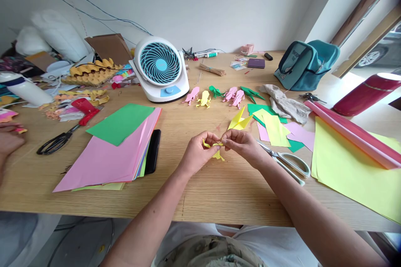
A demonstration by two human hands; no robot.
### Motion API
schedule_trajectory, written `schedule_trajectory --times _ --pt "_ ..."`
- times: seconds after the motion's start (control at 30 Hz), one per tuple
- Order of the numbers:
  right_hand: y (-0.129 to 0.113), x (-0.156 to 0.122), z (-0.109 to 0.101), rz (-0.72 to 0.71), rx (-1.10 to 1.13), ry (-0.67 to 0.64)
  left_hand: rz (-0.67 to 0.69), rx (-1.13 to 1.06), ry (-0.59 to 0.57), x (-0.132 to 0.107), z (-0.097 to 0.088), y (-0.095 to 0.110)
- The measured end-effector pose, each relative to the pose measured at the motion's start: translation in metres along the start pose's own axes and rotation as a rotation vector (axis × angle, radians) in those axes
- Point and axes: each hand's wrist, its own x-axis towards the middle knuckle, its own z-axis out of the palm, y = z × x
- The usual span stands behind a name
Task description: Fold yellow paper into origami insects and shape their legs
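Note:
Low over the table's middle, my left hand (202, 150) is closed on a small yellow folded-paper figure (218, 155). My right hand (240, 144) pinches the same figure's upper edge, its fingertips meeting those of the left. Parts of the figure hide behind my fingers. Just beyond my hands lies a yellow folded paper (240, 122) with pointed flaps. Farther back stands a row of finished-looking paper figures: a yellow one (204, 99), several pink ones (191, 95) and green ones (252, 94). Scissors with pale handles (290, 162) lie beside my right forearm.
Left are a stack of coloured paper (106, 154), a black phone (152, 152) and black-handled scissors (54, 143). A white fan (161, 71) stands behind. Right are paper scraps (274, 129), yellow sheets (354, 175), a red bottle (365, 94) and a teal bag (303, 66). Another person's hand (11, 137) shows far left.

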Motion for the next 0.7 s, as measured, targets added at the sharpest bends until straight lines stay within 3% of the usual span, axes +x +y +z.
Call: schedule_trajectory --times 0.17,0.33,0.43,0.53,0.7 --pt "0.010 0.002 0.003 -0.075 0.056 0.042 0.141 0.239 0.089 -0.005 0.006 0.003" --pt "0.008 0.000 0.005 -0.121 -0.060 0.010 0.194 0.334 0.172 -0.003 0.004 0.001" --pt "0.003 -0.002 0.006 -0.224 -0.262 0.049 0.142 0.278 0.170 -0.001 -0.002 0.000" --pt "0.000 -0.005 0.006 -0.443 -0.530 0.129 0.024 0.147 0.082 0.001 -0.005 -0.001" --pt "0.001 -0.006 0.001 -0.622 -0.724 0.141 -0.127 -0.070 -0.027 -0.001 -0.003 0.002"
